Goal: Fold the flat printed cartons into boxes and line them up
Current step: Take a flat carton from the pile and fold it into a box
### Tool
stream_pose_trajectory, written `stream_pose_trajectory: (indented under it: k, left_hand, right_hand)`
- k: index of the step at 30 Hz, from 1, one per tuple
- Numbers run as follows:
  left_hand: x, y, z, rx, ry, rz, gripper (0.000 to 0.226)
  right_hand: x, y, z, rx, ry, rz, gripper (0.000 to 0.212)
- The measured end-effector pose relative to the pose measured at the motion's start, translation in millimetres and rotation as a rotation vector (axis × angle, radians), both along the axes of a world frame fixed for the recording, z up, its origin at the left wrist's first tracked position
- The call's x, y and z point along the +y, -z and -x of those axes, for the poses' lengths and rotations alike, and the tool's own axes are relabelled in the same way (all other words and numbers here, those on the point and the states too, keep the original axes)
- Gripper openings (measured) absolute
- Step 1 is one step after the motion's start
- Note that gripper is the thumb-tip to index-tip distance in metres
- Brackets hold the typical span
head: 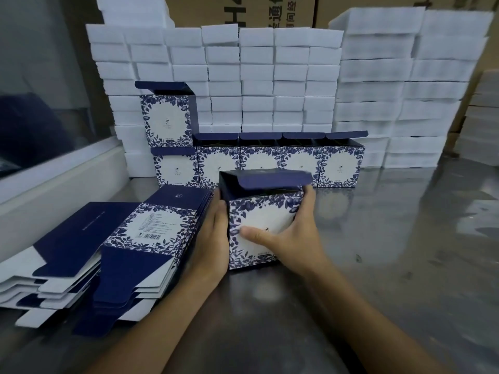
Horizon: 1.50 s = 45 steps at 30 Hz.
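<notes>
I hold a folded blue-and-white floral printed carton box (259, 222) between both hands, low over the grey shiny metal surface (391, 238), its bottom edge at or just above that surface; I cannot tell which. My left hand (213, 236) lies flat against the box's left wall, fingers straight along it. My right hand (291, 236) wraps the right side, thumb pressed across the white front panel and fingers (307, 197) curled round the upper right edge. The box's dark blue lid flap (272, 179) stands open and leans forward over the mouth.

Behind it, a row of finished floral boxes (259, 160) stands side by side on the surface, their lids up, and one more open box (167, 120) sits stacked on the leftmost of them. To my left lies a stack of flat printed cartons (151, 233), blue flaps fanned toward me, touching my left wrist. A second, lower pile of flat dark blue cartons (67, 247) lies beside it, further left.

A wall of stacked white foam blocks (270, 76) rises behind the row, with brown cardboard cartons (243, 9) printed in black behind that.
</notes>
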State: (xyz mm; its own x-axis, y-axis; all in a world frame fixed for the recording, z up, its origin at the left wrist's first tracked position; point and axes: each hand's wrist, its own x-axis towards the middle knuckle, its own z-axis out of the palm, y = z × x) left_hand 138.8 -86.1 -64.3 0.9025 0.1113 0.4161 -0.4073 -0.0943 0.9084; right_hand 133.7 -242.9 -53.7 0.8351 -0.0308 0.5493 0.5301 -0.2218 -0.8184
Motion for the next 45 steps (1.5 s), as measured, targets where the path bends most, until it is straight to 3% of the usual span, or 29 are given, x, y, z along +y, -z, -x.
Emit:
stream_pose_trajectory:
  k: [3,6,10,14,17,30,37,42,45]
  left_hand:
    - [-3,-4,5,0.003,-0.032,0.062,0.057]
    - [1,-13,10,-0.124,-0.1,0.051,0.062]
    - [3,-24,15,-0.328,-0.092,-0.104,0.06]
    - [3,-25,16,-0.394,-0.155,-0.232,0.045]
    - [4,-22,13,-0.414,-0.219,-0.328,0.032]
    - [-3,-20,17,-0.484,-0.349,-0.568,0.029]
    - [-6,-20,15,-0.482,-0.396,-0.564,0.028]
    - [-6,-19,12,-0.461,-0.379,-0.549,0.03]
    - [-5,-19,12,-0.446,-0.369,-0.537,0.031]
  right_hand:
    - [-2,-7,5,0.035,0.038,-0.013,0.141]
    - [-10,-19,10,-0.01,0.072,-0.056,0.133]
    - [-7,-26,15,-0.165,0.104,0.006,0.088]
    - [-5,-29,14,-0.298,0.195,0.046,0.037]
    - [-9,-26,11,-0.283,0.267,0.126,0.021]
    - [26,-17,19,-0.431,0.493,0.575,0.027]
    - [29,-18,11,-0.437,0.567,0.447,0.007]
    - [10,-5,3,-0.383,0.488,0.315,0.023]
    - [7,-5,1,-0.328,0.411,0.246,0.022]
